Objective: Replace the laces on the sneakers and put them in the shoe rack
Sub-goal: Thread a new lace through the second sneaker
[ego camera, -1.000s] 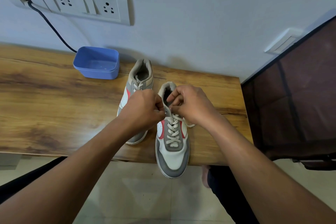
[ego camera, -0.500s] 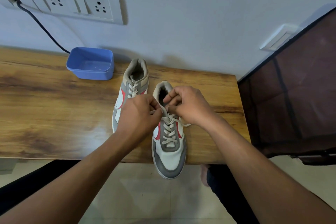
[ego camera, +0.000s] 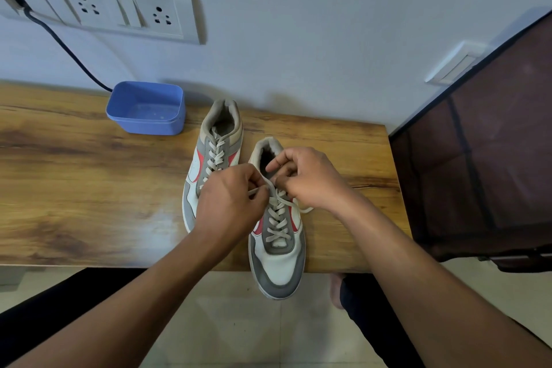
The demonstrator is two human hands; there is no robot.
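Two grey, white and red sneakers stand on a wooden table [ego camera: 89,188]. The right sneaker [ego camera: 277,260] points toward me, its toe hanging over the table's front edge. The left sneaker [ego camera: 215,152] stands behind and to its left, laced. My left hand [ego camera: 230,206] pinches one end of the right sneaker's beige lace [ego camera: 279,219] at the top eyelets. My right hand [ego camera: 310,179] pinches the other end on the opposite side. A loose loop of lace trails out below my right hand. The knot area is hidden by my fingers.
A blue plastic tub [ego camera: 146,109] sits at the table's back by the wall. Wall sockets [ego camera: 119,10] with a black cable [ego camera: 65,48] are above it. A dark fabric-covered rack [ego camera: 478,173] stands at the right of the table. My foot [ego camera: 337,290] shows below.
My hands stay at the top of the right sneaker and have shifted slightly, working the lace ends. The camera has moved a little, so the scene sits lower and to the left.
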